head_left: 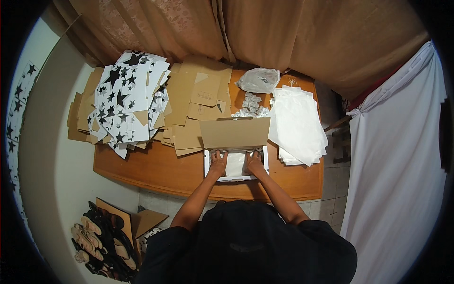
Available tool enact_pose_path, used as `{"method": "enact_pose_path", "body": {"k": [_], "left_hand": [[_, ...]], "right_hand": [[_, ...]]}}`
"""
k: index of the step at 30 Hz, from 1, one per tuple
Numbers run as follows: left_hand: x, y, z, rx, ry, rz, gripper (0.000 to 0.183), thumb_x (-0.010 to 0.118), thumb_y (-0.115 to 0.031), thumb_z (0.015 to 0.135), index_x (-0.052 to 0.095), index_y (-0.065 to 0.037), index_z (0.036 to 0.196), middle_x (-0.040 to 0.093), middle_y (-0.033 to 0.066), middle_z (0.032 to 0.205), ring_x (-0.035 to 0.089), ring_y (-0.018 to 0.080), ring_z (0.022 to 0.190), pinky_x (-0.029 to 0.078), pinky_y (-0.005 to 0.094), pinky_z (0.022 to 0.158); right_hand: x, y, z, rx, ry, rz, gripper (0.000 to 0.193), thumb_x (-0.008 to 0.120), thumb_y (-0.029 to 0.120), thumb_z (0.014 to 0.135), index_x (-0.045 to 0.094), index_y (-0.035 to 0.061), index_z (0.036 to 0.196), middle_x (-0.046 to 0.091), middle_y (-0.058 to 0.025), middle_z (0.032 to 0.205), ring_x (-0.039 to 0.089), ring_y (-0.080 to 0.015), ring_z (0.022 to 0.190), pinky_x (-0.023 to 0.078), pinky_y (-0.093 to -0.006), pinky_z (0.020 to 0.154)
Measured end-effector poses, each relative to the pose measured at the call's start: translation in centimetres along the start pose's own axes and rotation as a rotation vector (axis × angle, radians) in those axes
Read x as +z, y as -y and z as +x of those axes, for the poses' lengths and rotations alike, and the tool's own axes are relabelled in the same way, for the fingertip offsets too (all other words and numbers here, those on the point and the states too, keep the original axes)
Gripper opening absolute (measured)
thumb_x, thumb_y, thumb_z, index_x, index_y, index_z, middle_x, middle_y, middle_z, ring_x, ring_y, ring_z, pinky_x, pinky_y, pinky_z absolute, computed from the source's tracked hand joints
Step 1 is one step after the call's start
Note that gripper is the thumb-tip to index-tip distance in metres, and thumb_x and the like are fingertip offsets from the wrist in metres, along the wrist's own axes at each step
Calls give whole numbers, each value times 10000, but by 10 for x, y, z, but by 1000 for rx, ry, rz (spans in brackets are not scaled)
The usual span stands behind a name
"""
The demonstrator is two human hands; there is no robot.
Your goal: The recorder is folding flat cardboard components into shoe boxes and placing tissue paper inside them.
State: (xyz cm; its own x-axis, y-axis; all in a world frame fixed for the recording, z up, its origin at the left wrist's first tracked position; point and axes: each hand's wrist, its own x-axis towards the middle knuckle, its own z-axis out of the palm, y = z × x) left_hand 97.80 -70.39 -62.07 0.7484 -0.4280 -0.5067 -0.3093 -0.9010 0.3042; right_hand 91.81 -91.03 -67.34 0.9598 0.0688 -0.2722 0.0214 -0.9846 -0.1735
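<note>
An open cardboard box [234, 133], white outside and brown inside its raised lid, lies at the front of the table. White paper [235, 165] lines it; what lies beneath the paper is hidden. At the box's left inner end, my left hand [218, 164] presses down on the paper, thumb and fingers apart. My right hand [255, 164] does the same at the right inner end, its fingertips reaching down along the paper's edge. Neither hand visibly lifts anything.
Flat star-patterned cardboard [120, 102] is heaped at the left, beside plain brown cardboard [205, 90]. Right of the box lies a stack of white paper sheets [298, 125]. Small silvery packets [252, 105] and a clear plastic bag [258, 80] sit behind it. Shoes [106, 241] stand lower left.
</note>
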Motion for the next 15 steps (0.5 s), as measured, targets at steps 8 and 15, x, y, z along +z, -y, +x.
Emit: {"method": "enact_pose_path", "body": {"k": [8,15], "left_hand": [[-37,1,-29,103,-100,-399,333,719,-194,877,691,11,1138,677,265,1103,644,400,1072,503,435,981],[-88,26,-80,-57,-547,-533,243,651,-186,928,689,-13,1094,701,226,1056,659,402,1056,525,469,893]], "right_hand": [[-120,47,-27,25,196,352,327,614,195,920,585,-2,1179,621,-304,1175,605,-399,1169,551,-471,902],[-173,8,-60,124,-272,364,399,632,109,906,556,22,1287,624,-282,1154,585,-450,1103,513,-529,899]]}}
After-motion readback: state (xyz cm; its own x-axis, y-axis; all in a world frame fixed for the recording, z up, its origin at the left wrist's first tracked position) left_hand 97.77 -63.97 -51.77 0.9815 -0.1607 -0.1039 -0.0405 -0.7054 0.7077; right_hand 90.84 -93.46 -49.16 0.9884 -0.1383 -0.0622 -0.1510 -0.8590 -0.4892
